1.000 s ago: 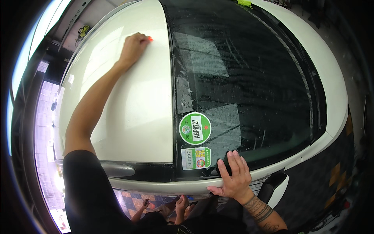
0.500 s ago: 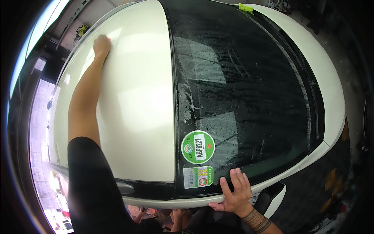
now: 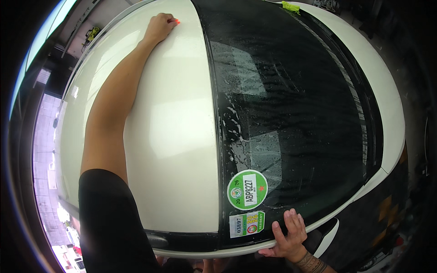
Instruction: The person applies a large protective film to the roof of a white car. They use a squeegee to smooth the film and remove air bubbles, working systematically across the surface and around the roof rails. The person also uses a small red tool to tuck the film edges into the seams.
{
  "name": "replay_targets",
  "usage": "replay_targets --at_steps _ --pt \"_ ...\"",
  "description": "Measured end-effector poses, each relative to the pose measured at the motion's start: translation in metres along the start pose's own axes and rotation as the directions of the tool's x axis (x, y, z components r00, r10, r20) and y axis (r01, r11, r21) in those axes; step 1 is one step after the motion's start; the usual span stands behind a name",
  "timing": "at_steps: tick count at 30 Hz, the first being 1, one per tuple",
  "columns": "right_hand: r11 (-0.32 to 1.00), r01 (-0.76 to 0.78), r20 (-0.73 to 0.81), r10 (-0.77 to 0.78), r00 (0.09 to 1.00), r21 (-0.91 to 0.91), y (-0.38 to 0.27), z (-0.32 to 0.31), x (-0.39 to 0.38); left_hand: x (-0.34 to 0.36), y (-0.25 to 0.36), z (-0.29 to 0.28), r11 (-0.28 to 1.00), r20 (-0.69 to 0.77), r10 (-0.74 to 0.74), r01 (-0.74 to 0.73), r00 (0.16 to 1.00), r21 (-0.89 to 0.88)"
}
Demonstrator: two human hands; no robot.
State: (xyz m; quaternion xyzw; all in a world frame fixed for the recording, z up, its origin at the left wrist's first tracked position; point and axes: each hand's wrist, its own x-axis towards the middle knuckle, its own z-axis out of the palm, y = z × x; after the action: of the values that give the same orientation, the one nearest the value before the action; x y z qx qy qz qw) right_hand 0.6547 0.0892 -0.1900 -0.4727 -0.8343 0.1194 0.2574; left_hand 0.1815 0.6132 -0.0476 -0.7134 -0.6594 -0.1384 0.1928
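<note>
My left hand (image 3: 160,28) reaches far across the cream-white car roof (image 3: 173,127), near its far side. Its fingers are closed on a small bright red-orange piece (image 3: 177,22), mostly hidden in the grip and held against the paint. Spread over the near edge of the wet, dark windshield (image 3: 291,118) is my right hand (image 3: 289,234); its fingers lie on the glass and it holds nothing. A round green-and-white sticker (image 3: 239,204) and a rectangular sticker (image 3: 237,225) sit on the glass beside it.
A yellow-green cloth (image 3: 290,7) lies at the far edge of the windshield. Beyond the glass curves the white hood (image 3: 382,91). A side mirror (image 3: 328,236) sticks out near my right hand. Water streaks and drops mark the glass.
My left hand has swept right across the roof toward the windshield, with the red-orange piece now showing more. My right hand keeps its place on the glass edge; the whole view has shifted slightly.
</note>
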Motion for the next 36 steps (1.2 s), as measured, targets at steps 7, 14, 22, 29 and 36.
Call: replay_targets --at_steps 7,14,22,29,36 --pt "0.998 -0.039 0.009 0.039 0.999 0.050 0.001 -0.003 -0.002 0.023 -0.070 -0.003 0.930 -0.063 -0.325 0.331 0.944 0.159" --pt "0.998 -0.052 -0.033 0.053 0.998 0.031 0.002 -0.003 0.003 0.043 0.079 0.053 0.994 0.054 0.028 -0.022 0.998 -0.108" --pt "0.999 -0.035 -0.039 0.036 0.999 0.035 0.001 -0.002 0.003 0.030 -0.012 0.018 0.974 -0.077 -0.213 0.218 0.974 0.059" --pt "0.998 -0.049 -0.020 0.050 0.999 0.033 0.002 -0.005 0.003 0.022 0.002 0.018 0.976 -0.043 -0.217 0.218 0.975 0.020" --pt "0.999 -0.045 -0.059 0.046 0.997 0.023 0.003 -0.001 0.005 0.012 0.084 0.033 0.993 -0.038 -0.121 0.121 0.992 -0.007"
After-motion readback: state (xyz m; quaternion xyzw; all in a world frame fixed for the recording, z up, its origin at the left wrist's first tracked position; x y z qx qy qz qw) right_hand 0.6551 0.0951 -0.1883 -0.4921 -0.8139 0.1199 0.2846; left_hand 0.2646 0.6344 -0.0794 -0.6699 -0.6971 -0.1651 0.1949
